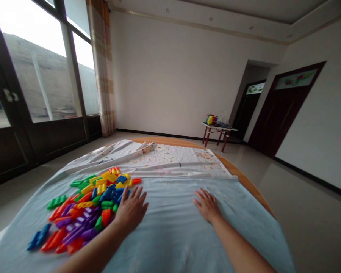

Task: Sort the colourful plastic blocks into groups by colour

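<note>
Plastic building blocks [86, 206] lie in a loose heap left of centre on a pale blue cloth [170, 231]; ridged bars in red, orange, yellow, green, blue and purple, jumbled flat and overlapping, a few lying slightly apart at the edges; left hand [132, 208] palm down at the heap's right edge, fingers open and spread, tips at or just beside the nearest blocks, gripping nothing; right hand [206, 206] palm down on bare cloth, well apart from the heap, fingers open and lightly spread, holding nothing; flat, light contact looks best here, since hard pressure could drag the cloth and slide the loose pieces; a stained white cloth [173, 161] with orange marks lies beyond the blue one; both cover a round wooden tabletop [244, 176], its rim showing at the far right; no bin or box near the heap in view; a small red-legged table [217, 127] stands far off by the wall, bearing a multicoloured object [211, 120] and a clear plastic bag [223, 120], contents too small to tell; a tall window [42, 72] and striped curtain [102, 68] run along the left.
</note>
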A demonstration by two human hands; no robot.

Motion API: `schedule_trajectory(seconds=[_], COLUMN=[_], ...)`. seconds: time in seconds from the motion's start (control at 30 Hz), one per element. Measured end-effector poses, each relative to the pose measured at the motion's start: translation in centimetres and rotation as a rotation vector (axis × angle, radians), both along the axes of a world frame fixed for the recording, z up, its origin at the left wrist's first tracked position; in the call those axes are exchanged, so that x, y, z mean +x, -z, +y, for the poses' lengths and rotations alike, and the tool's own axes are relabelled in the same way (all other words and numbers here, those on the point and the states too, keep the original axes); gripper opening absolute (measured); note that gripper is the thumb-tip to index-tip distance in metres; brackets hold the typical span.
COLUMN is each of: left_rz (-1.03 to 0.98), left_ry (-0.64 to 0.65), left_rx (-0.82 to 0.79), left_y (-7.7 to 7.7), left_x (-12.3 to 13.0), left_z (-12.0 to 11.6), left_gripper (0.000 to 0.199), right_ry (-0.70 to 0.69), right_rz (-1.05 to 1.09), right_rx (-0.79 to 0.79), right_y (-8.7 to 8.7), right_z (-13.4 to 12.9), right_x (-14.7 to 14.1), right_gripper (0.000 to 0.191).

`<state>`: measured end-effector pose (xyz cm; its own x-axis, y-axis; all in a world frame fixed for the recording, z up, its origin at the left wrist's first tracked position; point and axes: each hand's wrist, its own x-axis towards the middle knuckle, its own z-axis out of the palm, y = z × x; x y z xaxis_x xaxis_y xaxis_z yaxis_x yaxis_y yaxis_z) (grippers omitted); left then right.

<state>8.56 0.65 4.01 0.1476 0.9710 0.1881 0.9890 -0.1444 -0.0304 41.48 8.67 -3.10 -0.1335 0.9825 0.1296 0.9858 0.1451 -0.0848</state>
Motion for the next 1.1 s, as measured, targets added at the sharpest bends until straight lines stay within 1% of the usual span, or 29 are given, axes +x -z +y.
schedule_trajectory(seconds=[0.07,0.13,0.17,0.23,0.37,0.5,0.57,0.67,0.9,1.0,1.1], left_rz=[-0.088,-0.144,-0.161,-0.174,-0.162,-0.162,-0.168,-0.167,-0.171,-0.179,-0.161], left_ry=[0.090,0.147,0.164,0.177,0.164,0.188,0.204,0.215,0.242,0.265,0.247], left_rx=[-0.063,-0.165,-0.199,-0.224,-0.205,-0.183,-0.167,-0.146,-0.112,-0.111,-0.073], left_y=[1.1,2.2,2.7,3.1,3.3,3.6,3.8,3.9,4.1,4.1,4.0], left_x=[2.5,4.6,5.3,6.1,6.4,6.2,6.2,6.4,7.1,6.5,5.2], left_z=[-3.4,-6.0,-6.9,-7.8,-7.5,-7.1,-6.9,-6.6,-5.9,-5.6,-5.0], left_gripper=[0.047,0.048,0.049,0.051,0.055,0.056,0.056,0.056,0.054,0.052,0.051], right_ry=[-0.023,-0.011,0.003,0.029,0.078,0.193,0.229,0.243,0.250,0.250,0.233], right_rz=[0.020,0.037,0.037,0.012,-0.076,-0.092,-0.083,-0.077,-0.083,-0.077,-0.069], right_rx=[0.012,0.037,0.051,0.064,-0.015,-0.131,-0.165,-0.168,-0.178,-0.197,-0.128], right_y=[-0.4,-0.9,-1.2,-1.7,-2.0,-1.3,-0.9,-0.6,-0.9,-1.2,-1.2], right_z=[0.3,0.2,0.0,-0.9,-3.6,-5.4,-5.5,-5.2,-4.3,-4.4,-4.9], right_x=[0.3,0.9,1.3,2.3,4.7,7.2,8.1,8.8,9.5,9.4,9.2], right_gripper=[0.049,0.048,0.047,0.046,0.051,0.059,0.060,0.061,0.061,0.061,0.063])
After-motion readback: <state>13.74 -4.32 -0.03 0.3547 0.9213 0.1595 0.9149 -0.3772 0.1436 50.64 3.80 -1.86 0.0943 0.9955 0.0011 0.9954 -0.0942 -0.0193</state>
